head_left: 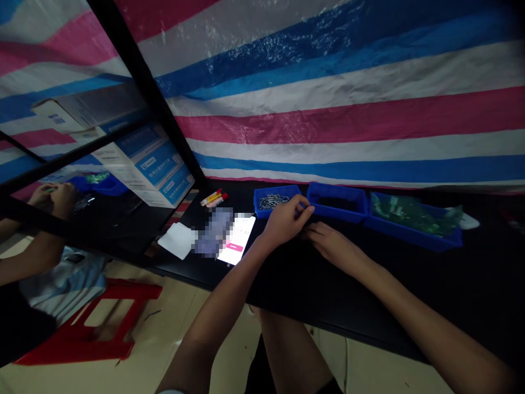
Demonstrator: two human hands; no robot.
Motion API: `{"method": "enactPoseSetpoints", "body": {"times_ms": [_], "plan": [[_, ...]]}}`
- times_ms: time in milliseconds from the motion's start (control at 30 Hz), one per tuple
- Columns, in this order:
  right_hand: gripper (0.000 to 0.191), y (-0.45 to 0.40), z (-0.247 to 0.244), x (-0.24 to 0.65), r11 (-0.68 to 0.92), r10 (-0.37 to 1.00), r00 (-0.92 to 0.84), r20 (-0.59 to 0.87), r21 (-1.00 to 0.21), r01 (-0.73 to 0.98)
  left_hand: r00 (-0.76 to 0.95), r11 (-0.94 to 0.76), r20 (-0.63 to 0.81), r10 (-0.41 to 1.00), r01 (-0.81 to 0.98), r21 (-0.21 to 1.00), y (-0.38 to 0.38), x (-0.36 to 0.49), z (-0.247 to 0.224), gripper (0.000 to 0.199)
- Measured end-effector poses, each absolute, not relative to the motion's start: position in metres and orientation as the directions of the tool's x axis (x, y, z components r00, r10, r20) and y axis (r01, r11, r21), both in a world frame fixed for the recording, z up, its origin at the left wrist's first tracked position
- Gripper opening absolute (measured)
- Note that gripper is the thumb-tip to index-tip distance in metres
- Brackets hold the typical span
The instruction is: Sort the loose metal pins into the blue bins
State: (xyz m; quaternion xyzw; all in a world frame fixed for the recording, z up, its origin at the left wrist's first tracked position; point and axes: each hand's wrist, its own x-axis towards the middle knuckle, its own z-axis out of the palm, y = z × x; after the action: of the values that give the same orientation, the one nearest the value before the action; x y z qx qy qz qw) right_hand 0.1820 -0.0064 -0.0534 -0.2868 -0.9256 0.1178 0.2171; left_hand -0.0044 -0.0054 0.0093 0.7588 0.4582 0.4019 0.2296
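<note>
My left hand (287, 220) is just right of a blue tray (257, 212) holding metal nails or screws (273, 201). Its fingers curl toward the thumb; whether anything sits between them is too small to tell. My right hand (328, 241) rests low over the black table (295, 284), its fingertips close to the left thumb and partly hidden in shadow. Behind both hands stands a second blue tray (338, 213) with a dark inside. Further right, a longer blue tray (410, 232) contains green plastic packets (410, 213).
A lit phone (240, 238), a white paper (178, 241) and red-and-yellow tubes (214, 198) lie left. Boxes (143, 164) stand beyond a black frame (143, 82). Another person's hands (55, 197) are at far left, above a red stool (123, 323).
</note>
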Motion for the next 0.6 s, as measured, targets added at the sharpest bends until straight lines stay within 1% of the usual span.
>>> {"method": "enactPoseSetpoints", "body": {"times_ms": [133,333,467,600], "plan": [[0.029,-0.004,-0.046,0.188,0.778,0.625,-0.71,0.324,-0.335,0.532,0.279,-0.473,0.382,0.881,0.546,0.691,-0.005,-0.004,0.007,0.02],[0.027,-0.004,-0.043,0.19,0.761,0.649,-0.688,0.325,-0.28,0.586,0.316,-0.481,0.362,0.877,0.585,0.653,-0.004,-0.004,0.004,0.018],[0.024,-0.006,-0.039,0.19,0.746,0.663,-0.656,0.361,-0.256,0.614,0.344,-0.492,0.352,0.87,0.627,0.604,-0.004,-0.005,0.003,0.018],[0.023,-0.007,-0.032,0.19,0.744,0.661,-0.613,0.432,-0.276,0.609,0.369,-0.514,0.362,0.856,0.684,0.517,-0.004,-0.005,0.001,0.02]]}}
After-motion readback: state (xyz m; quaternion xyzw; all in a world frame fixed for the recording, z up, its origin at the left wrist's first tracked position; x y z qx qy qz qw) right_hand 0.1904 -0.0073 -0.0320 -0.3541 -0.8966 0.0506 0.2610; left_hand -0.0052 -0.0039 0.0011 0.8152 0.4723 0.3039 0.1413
